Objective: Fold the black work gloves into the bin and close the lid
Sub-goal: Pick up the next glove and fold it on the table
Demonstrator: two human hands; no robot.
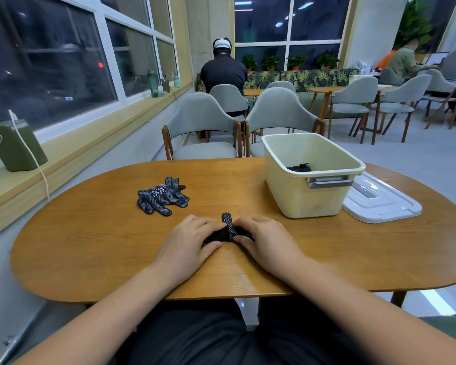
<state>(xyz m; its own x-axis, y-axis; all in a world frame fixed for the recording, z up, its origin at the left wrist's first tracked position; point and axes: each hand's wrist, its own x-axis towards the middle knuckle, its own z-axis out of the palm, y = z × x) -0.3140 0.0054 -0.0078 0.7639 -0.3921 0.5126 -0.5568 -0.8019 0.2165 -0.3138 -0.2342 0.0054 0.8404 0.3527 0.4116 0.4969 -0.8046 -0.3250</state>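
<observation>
Oval wooden tabletop [116, 246], café room behind: left hand [192, 238] and right hand [266, 238] each curl their grip round a bunched glove [229, 229] near the front edge, loose gloves [162, 197] lying far-left, open cream bin [308, 201] far-right with a dark bundle [299, 167] inside, white lid [379, 204] just beside it.

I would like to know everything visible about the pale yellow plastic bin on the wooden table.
The pale yellow plastic bin is rectangular with rounded corners and a wide rim. A grey handle sits under the near rim. It stands upright and open on the oval wooden table. A black item lies inside. Its white plastic lid lies flat on the table to its right.
</observation>
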